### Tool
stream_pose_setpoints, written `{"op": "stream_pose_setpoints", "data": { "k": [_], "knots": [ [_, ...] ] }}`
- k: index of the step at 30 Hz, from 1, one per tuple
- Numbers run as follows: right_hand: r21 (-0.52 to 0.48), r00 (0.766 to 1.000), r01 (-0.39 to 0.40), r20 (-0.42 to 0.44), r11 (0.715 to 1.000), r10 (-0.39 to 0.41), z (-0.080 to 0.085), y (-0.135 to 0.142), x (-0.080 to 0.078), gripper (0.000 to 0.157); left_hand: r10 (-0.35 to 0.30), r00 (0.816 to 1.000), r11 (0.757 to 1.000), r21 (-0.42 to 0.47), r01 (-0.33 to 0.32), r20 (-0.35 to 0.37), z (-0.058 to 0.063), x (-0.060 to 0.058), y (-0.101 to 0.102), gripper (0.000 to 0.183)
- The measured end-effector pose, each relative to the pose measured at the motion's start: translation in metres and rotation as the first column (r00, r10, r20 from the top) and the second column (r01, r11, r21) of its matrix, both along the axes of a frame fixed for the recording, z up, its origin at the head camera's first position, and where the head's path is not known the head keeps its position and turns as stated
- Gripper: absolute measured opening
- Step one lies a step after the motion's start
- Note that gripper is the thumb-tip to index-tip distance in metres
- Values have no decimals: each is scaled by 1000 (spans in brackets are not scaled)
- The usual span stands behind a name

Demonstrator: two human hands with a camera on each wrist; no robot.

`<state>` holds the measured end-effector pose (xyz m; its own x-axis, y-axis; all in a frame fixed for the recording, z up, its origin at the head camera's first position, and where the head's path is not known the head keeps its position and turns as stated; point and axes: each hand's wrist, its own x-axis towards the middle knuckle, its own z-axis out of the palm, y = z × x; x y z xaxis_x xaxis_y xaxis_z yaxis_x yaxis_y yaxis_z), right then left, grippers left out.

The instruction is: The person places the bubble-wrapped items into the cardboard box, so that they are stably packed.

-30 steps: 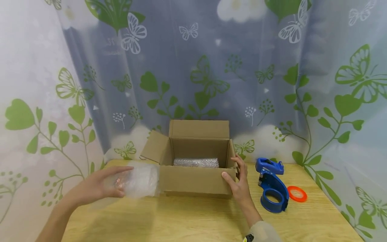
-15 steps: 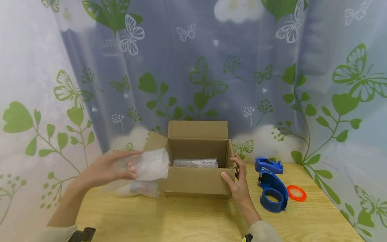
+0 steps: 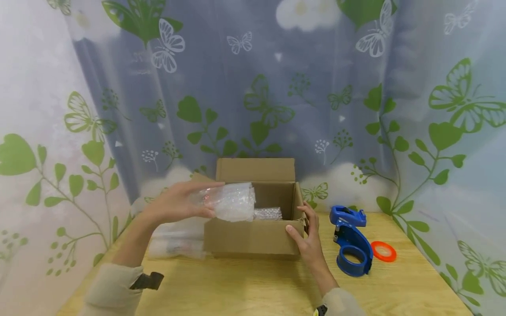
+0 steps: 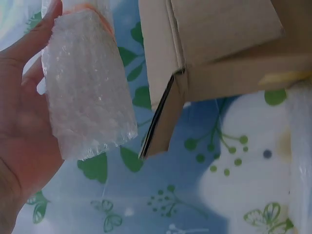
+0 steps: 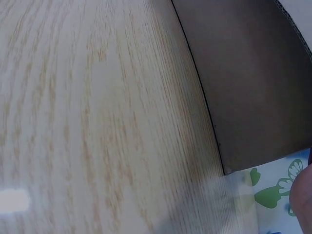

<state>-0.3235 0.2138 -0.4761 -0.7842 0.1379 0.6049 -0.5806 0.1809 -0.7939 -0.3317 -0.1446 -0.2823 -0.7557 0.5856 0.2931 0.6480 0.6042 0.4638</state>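
Note:
My left hand point(image 3: 174, 204) grips a bubble-wrapped bundle point(image 3: 233, 202), which overlaps the left part of the open cardboard box point(image 3: 253, 239) in the head view. Clear wrap covers the bundle, and a reddish-orange patch shows through near my fingers. In the left wrist view the same bundle point(image 4: 90, 92) lies between thumb and fingers, beside the box flaps point(image 4: 224, 34). My right hand point(image 3: 310, 241) holds the box's right wall, thumb on the front face and fingers over the side. Inside the box lies another bubble-wrapped bundle point(image 3: 269, 213), partly hidden by the held one.
More bubble-wrapped bundles point(image 3: 178, 246) lie on the wooden table point(image 3: 237, 285) left of the box. To the right are a small blue tape dispenser point(image 3: 348, 216), a larger blue tape dispenser point(image 3: 352, 250) and an orange-red tape roll point(image 3: 383, 251). A patterned curtain hangs behind.
My left hand has raised the wrapped bundle and carried it rightward from beside the box to over its left part. Bundles on the table have come into sight. The right hand keeps its hold.

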Motion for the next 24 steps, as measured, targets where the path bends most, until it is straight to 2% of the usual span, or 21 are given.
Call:
{"op": "stream_pose_setpoints", "data": {
  "k": [6,9,13,18,24],
  "knots": [
    [-10,1000,0,1,1000,0,0,-1,-1,58,-63,998,997,38,63,-6,-2,-16,29,72],
    [-7,1000,-4,11,1000,4,0,0,0,58,-69,997,997,41,70,-23,-7,-24,42,74],
    [2,1000,1,20,1000,-1,2,1,0,58,-58,998,997,42,59,-36,-17,-35,62,74],
    [6,1000,8,13,1000,-8,4,2,0,58,-104,995,993,56,104,-15,-33,-51,86,71],
    [6,1000,-2,19,1000,2,0,-1,0,59,-119,993,991,59,119,-10,-47,-61,96,72]
  ]
}}
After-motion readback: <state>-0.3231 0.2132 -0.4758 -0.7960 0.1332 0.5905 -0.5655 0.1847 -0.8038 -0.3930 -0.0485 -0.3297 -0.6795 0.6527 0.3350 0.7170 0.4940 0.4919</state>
